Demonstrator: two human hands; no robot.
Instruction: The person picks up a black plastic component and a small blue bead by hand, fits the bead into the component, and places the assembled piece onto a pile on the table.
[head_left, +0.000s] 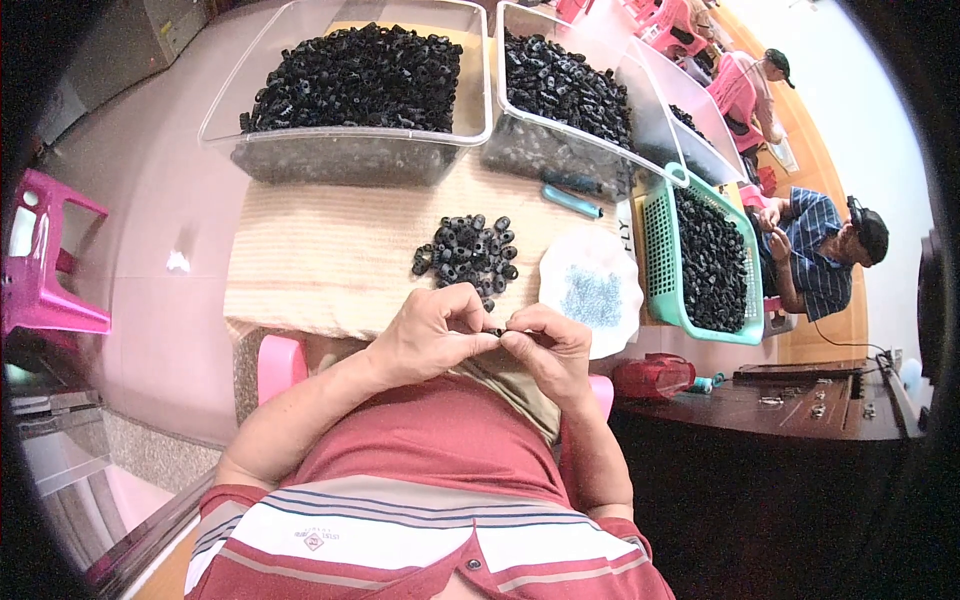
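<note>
Our left hand (425, 330) and right hand (552, 352) pinch one black piece (497, 332) together, our side of the pile (470, 252). It maybe points sideways; our left hand is nearer the pile.

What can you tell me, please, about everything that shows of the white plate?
The white plate is roundish with a wavy rim and looks smooth and hard, perhaps plastic or ceramic. It sits face up towards the right side of the cloth-covered table, between the pile of black pieces and the green basket. Tiny bluish bits lie spread over its middle, too small to make out singly. The right hand is at its lower left edge; whether they touch is unclear.
</note>
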